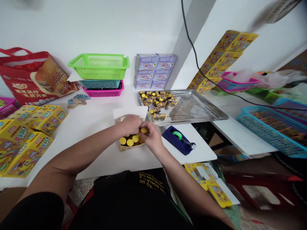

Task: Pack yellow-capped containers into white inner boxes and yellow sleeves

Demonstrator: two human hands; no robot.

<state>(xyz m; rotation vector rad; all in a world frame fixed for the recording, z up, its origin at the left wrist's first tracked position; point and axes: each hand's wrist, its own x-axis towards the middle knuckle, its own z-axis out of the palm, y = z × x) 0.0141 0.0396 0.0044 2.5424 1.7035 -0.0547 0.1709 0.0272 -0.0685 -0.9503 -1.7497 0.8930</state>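
- On my feed the stacked purple boxes ahead of the right hand read "COLORFUL BEAN" in white capitals; the smaller print is too blurred for me
- Far left of the left hand, the red tote bag shows "160" above Chinese characters I can't make out
- The yellow printed boxes just left of the left hand carry Chinese lettering, too small for me to read
- Below both forearms, the black shirt has yellow print; I can pick out "THE WORLD ON", upside down from here
- Both forearms reach forward over the white table, elbows wide, with the hands meeting at the centre
- My right hand is grasping, fingers pinched on a yellow-capped tube
- My left hand is curled against the right and overlaps a white paper sheet; I can't tell whether it grips anything
- The open box of yellow-capped tubes sits right under the hands
- Ahead of the right hand, more tubes lie on a steel tray; a blue tape dispenser sits just to its right
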